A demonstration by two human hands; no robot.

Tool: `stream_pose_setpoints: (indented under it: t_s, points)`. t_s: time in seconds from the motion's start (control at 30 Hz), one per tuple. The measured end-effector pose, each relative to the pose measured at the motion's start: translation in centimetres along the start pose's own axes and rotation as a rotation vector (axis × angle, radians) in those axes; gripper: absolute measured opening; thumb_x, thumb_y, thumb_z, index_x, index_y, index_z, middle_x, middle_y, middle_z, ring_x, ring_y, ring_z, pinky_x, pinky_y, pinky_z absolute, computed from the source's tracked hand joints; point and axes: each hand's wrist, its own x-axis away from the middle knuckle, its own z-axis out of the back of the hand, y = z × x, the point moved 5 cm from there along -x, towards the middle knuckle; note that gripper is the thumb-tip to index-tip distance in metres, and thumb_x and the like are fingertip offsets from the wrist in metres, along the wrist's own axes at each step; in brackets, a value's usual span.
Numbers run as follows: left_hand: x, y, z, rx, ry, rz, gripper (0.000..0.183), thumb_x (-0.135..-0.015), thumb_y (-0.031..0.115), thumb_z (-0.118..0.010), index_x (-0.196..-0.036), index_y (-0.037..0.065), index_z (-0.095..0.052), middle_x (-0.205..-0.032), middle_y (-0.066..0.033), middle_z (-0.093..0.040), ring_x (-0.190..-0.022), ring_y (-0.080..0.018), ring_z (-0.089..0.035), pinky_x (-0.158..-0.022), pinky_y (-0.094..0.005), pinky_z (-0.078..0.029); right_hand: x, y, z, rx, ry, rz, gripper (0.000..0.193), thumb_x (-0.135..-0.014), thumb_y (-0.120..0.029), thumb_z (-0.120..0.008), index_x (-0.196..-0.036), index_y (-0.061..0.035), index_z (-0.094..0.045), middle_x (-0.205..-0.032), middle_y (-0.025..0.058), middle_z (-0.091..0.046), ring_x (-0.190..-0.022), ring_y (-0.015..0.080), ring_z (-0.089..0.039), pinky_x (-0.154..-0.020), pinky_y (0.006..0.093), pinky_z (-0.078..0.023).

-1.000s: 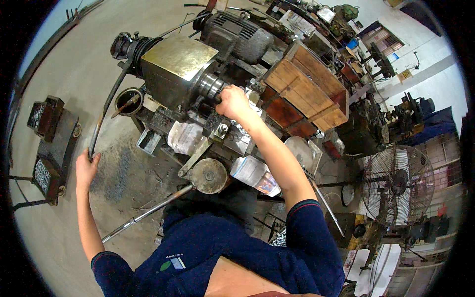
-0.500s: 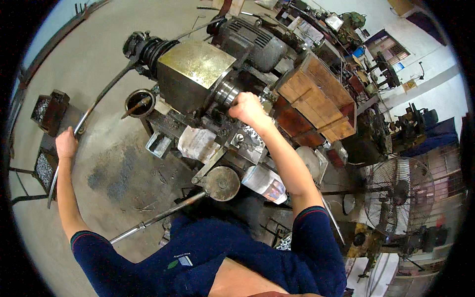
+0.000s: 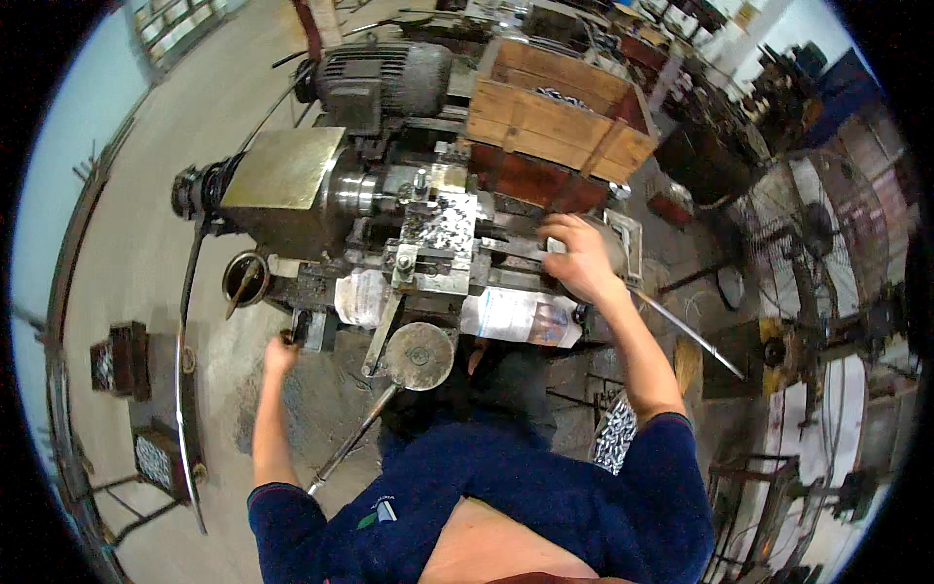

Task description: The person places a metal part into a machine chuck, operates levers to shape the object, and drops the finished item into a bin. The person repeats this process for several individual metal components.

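My left hand [image 3: 279, 356] is beside a small metal tray [image 3: 313, 329] at the near left of a lathe; its fingers look closed, with something small and dark at their tips that I cannot make out. The long lever [image 3: 181, 360] hangs apart from it, further left. My right hand [image 3: 581, 257] is over the right end of the lathe bed, its bent fingers apart from the thumb, with nothing visible between them. The spindle nose [image 3: 357, 193] sticks out of the headstock [image 3: 284, 170]. Bright metal chips cover the cross slide [image 3: 438, 229].
A wooden crate [image 3: 555, 122] stands behind the bed, near a motor [image 3: 384, 83]. A round pot [image 3: 245, 279] sits at the left. In front are a round plate [image 3: 420, 356] with a handle rod [image 3: 355, 438] and a paper-covered part [image 3: 520, 318]. At right stands a fan [image 3: 812, 229].
My left hand has let go of the long lever and moved right to the small tray. My right hand has left the spindle nose for the bed's right end. The view has turned.
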Motion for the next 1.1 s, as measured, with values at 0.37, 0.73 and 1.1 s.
stream_pose_setpoints:
  t_s: [0.37, 0.73, 1.1]
  points:
    - [-1.1, 6.7, 3.2, -0.657, -0.097, -0.088, 0.028, -0.075, 0.026, -0.062, -0.102, 0.018, -0.064, -0.091, -0.0092, -0.065, -0.083, -0.0276, -0.062, -0.070, -0.0390, -0.049, 28.0, 22.2, 7.7, 0.604, -0.192, -1.037, 0.053, -0.065, -0.015, -0.060, -0.117, -0.0079, -0.054, -0.111, 0.0149, -0.058, -0.103, 0.0314, -0.054, -0.090, 0.0388, -0.042]
    - [4.5, -7.6, 3.3, 0.189, -0.187, 0.304, 0.022, -0.074, 0.012, -0.062, -0.089, -0.004, -0.062, -0.064, -0.0144, -0.061, -0.045, -0.0207, -0.058, -0.045, -0.0312, -0.050, 36.7, 14.8, 2.9, 0.620, -0.237, -1.055, 0.028, -0.063, -0.027, -0.064, -0.078, -0.0038, -0.060, -0.079, 0.0183, -0.063, -0.073, 0.0352, -0.061, -0.066, 0.0431, -0.050]
    - [4.4, -1.8, 3.0, 0.285, -0.166, 0.261, 0.019, -0.077, 0.003, -0.053, -0.092, -0.008, -0.060, -0.065, -0.0131, -0.059, -0.049, -0.0195, -0.058, -0.043, -0.0304, -0.050, 35.8, 3.4, -3.3, 0.018, -0.119, -1.131, 0.030, -0.058, -0.024, -0.061, -0.072, 0.0003, -0.050, -0.072, 0.0244, -0.059, -0.073, 0.0417, -0.057, -0.065, 0.0451, -0.047]
